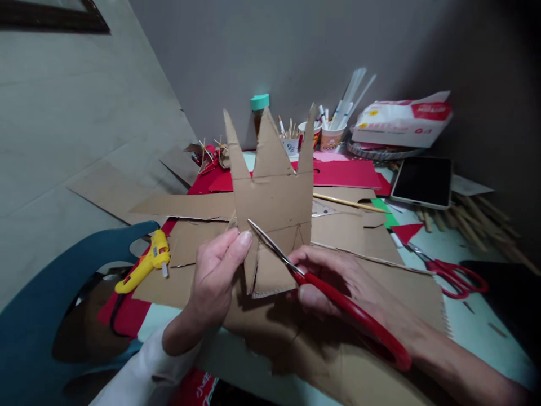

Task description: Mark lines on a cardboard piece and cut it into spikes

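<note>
Scissors (338, 299) sit gripped in the right hand (338, 270); the left hand (220, 256) pinches cardboard (274, 203). Behind, an orange cup (332, 140) holds clear sticks (350, 94), a white cup (291, 148) wooden picks (291, 131).

A grey wall (236, 51) stands behind the table (228, 361).

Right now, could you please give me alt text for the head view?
The left hand holds a flat, spiked brown cardboard piece while the right hand holds red-handled metal scissors at its lower part. A yellow glue gun is at left.
</note>
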`<control>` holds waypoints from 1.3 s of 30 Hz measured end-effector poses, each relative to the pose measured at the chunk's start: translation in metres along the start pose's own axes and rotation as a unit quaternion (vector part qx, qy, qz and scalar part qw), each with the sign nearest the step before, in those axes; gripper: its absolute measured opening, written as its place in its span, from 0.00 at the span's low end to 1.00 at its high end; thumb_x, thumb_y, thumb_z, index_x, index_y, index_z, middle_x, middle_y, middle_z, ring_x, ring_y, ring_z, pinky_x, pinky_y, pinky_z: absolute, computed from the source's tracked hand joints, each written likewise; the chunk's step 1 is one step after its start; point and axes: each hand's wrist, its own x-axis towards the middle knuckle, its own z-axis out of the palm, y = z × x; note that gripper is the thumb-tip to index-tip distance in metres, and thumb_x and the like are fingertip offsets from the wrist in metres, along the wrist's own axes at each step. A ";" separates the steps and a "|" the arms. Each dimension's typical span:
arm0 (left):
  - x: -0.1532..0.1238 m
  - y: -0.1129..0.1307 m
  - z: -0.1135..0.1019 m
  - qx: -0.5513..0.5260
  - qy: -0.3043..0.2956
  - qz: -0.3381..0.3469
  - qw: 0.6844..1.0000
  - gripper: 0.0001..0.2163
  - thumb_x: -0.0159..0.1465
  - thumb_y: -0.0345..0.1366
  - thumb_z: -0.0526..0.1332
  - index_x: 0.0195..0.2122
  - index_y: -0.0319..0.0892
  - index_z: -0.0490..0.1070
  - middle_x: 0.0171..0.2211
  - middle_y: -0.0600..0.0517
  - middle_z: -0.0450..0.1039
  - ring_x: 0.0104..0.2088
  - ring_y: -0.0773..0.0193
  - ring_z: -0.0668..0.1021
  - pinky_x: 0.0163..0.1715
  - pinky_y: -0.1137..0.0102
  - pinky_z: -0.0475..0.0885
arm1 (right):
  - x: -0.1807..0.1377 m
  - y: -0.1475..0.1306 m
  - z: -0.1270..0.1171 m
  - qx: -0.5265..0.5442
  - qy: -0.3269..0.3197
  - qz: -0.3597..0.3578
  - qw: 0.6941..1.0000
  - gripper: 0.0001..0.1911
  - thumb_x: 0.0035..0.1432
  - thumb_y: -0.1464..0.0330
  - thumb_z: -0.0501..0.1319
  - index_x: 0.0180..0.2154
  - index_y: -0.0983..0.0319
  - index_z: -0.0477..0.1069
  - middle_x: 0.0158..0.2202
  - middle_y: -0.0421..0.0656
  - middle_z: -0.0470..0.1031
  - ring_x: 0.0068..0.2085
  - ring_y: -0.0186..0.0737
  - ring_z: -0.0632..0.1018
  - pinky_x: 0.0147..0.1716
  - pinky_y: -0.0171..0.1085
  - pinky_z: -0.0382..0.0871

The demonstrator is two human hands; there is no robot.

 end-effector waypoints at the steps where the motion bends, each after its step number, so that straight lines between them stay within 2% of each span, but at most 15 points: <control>1: 0.000 -0.001 0.001 -0.010 0.000 -0.006 1.000 0.20 0.69 0.40 0.56 0.20 0.44 0.54 0.20 0.57 0.51 0.22 0.67 0.56 0.22 0.67 0.54 | 0.001 0.000 0.000 0.009 -0.001 0.003 1.000 0.21 0.58 0.48 0.65 0.38 0.59 0.69 0.26 0.35 0.65 0.26 0.32 0.63 0.25 0.32 0.57; 6: 0.001 -0.002 0.003 -0.015 0.009 -0.013 1.000 0.19 0.68 0.37 0.56 0.20 0.45 0.56 0.20 0.57 0.53 0.23 0.66 0.58 0.23 0.68 0.57 | 0.007 0.004 0.005 0.065 0.007 0.015 0.998 0.22 0.54 0.50 0.69 0.37 0.60 0.70 0.25 0.34 0.64 0.24 0.31 0.63 0.22 0.31 0.55; 10: 0.001 -0.003 0.004 -0.041 0.022 -0.048 0.998 0.18 0.68 0.39 0.57 0.21 0.44 0.59 0.20 0.57 0.54 0.22 0.67 0.57 0.20 0.70 0.57 | 0.013 0.009 0.012 0.061 0.045 0.004 0.997 0.20 0.51 0.53 0.73 0.34 0.60 0.70 0.22 0.33 0.62 0.23 0.30 0.61 0.20 0.31 0.54; 14: 0.004 -0.008 0.004 -0.102 0.002 -0.077 0.992 0.16 0.69 0.41 0.57 0.24 0.44 0.63 0.23 0.56 0.60 0.24 0.66 0.63 0.22 0.71 0.62 | 0.019 0.012 0.016 0.058 0.069 0.008 0.996 0.21 0.50 0.52 0.72 0.32 0.60 0.69 0.20 0.33 0.62 0.22 0.31 0.60 0.20 0.31 0.54; 19: 0.007 -0.011 0.005 -0.104 -0.011 -0.047 0.993 0.16 0.69 0.38 0.56 0.23 0.43 0.62 0.22 0.56 0.58 0.24 0.67 0.62 0.23 0.73 0.63 | 0.022 0.014 0.016 0.046 0.068 0.013 0.997 0.20 0.51 0.52 0.71 0.32 0.59 0.69 0.20 0.35 0.66 0.22 0.32 0.62 0.20 0.33 0.55; 24: 0.006 -0.017 0.005 -0.148 -0.012 -0.081 0.986 0.15 0.69 0.41 0.57 0.25 0.44 0.63 0.24 0.56 0.58 0.25 0.66 0.62 0.23 0.72 0.62 | 0.020 0.016 0.019 0.026 0.069 -0.014 0.997 0.16 0.55 0.55 0.69 0.31 0.59 0.69 0.19 0.33 0.64 0.21 0.31 0.60 0.20 0.32 0.53; 31: 0.007 -0.016 0.006 -0.127 0.003 -0.083 0.988 0.16 0.68 0.41 0.57 0.24 0.45 0.62 0.23 0.56 0.58 0.25 0.66 0.62 0.23 0.72 0.63 | 0.023 0.015 0.021 -0.048 0.084 -0.042 0.994 0.17 0.57 0.54 0.66 0.30 0.58 0.67 0.18 0.32 0.61 0.21 0.32 0.57 0.22 0.34 0.54; 36: 0.007 -0.012 0.005 -0.148 -0.008 -0.094 0.984 0.14 0.68 0.40 0.57 0.25 0.44 0.64 0.23 0.56 0.61 0.25 0.66 0.63 0.23 0.72 0.64 | 0.022 0.015 0.013 0.004 0.052 -0.021 0.998 0.19 0.54 0.52 0.69 0.31 0.58 0.66 0.20 0.32 0.60 0.23 0.32 0.58 0.21 0.32 0.51; 39: 0.005 -0.009 0.005 -0.110 -0.023 -0.079 0.991 0.16 0.69 0.40 0.56 0.23 0.44 0.63 0.22 0.55 0.60 0.24 0.66 0.62 0.22 0.71 0.63 | 0.018 0.010 0.007 0.048 0.020 0.005 0.999 0.19 0.51 0.55 0.71 0.32 0.58 0.66 0.22 0.33 0.62 0.24 0.32 0.60 0.21 0.32 0.52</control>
